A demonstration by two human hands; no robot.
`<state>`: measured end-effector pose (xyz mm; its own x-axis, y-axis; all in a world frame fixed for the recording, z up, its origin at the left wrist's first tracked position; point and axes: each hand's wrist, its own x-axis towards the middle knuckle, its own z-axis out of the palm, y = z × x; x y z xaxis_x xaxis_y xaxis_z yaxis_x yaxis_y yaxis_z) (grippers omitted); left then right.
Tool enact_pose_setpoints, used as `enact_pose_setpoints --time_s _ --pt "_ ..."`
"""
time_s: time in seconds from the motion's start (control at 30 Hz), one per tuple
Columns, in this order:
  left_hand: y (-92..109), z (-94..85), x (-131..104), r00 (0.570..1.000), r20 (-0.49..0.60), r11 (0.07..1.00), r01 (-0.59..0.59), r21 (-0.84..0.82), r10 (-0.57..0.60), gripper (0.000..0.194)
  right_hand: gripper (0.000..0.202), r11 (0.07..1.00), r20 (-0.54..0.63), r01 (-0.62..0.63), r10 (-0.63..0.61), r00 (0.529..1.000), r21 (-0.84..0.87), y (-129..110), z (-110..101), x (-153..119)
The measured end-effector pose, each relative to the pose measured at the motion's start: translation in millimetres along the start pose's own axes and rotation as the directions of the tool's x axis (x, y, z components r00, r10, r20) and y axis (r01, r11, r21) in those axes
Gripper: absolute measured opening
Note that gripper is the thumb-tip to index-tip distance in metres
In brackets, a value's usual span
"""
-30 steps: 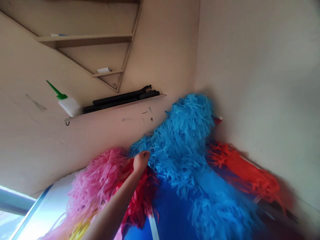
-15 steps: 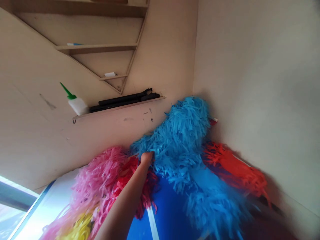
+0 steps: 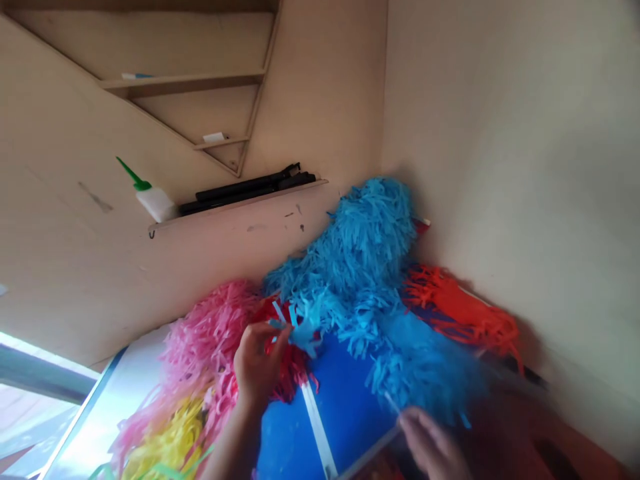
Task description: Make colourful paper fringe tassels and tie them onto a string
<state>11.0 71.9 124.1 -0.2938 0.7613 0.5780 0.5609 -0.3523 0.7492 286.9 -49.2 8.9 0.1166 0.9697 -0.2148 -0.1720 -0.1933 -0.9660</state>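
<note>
My left hand [image 3: 261, 360] pinches a small strip of blue fringed paper [image 3: 305, 332] between thumb and fingers, in front of the blue fringed paper heap [image 3: 370, 233]. Beside that hand lies pink fringed paper [image 3: 210, 327]; red fringed paper [image 3: 293, 377] shows just behind its fingers. My right hand [image 3: 427, 440] is low in the view and blurred, its fingers closed on a thin pale stick-like thing [image 3: 393, 401]. The tip of that thing is close to the lower blue fringe, and I cannot make out what it is.
A blue surface [image 3: 340, 393] with a white stripe lies below. Yellow fringed paper [image 3: 170, 437] is at lower left, orange-red fringed paper [image 3: 465, 310] against the right wall. A wall ledge [image 3: 240, 205] bears a white bottle [image 3: 156, 202] with a green nozzle and black objects [image 3: 250, 185].
My left hand has drawn back from the blue heap and now holds a piece of blue fringe. My right hand has come into view at the bottom. The view has shifted slightly.
</note>
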Motion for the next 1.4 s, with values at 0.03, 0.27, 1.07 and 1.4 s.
enact_pose_setpoints --time_s 0.03,0.27,1.07,1.4 --pt "4.6 -8.5 -21.2 0.99 0.108 0.985 0.106 -0.134 -0.092 0.034 0.049 0.997 -0.042 0.001 0.002 0.999 0.077 -5.7 2.9 3.4" --pt "33.4 -13.4 -141.6 0.58 0.524 0.528 0.807 -0.265 -0.623 0.047 0.05 0.995 0.247 0.103 -0.103 0.963 0.011 -41.3 56.0 7.7" --pt "32.9 -6.5 -173.1 0.418 0.597 0.234 0.902 -0.363 -0.685 0.053 0.033 0.998 0.447 0.014 0.018 0.894 -0.069 -30.5 78.8 -5.0" --pt "31.1 2.8 -184.7 0.874 0.16 0.844 0.484 -0.23 -0.458 0.017 0.02 0.939 0.312 0.245 -0.163 0.936 -0.243 -21.0 75.8 -8.7"
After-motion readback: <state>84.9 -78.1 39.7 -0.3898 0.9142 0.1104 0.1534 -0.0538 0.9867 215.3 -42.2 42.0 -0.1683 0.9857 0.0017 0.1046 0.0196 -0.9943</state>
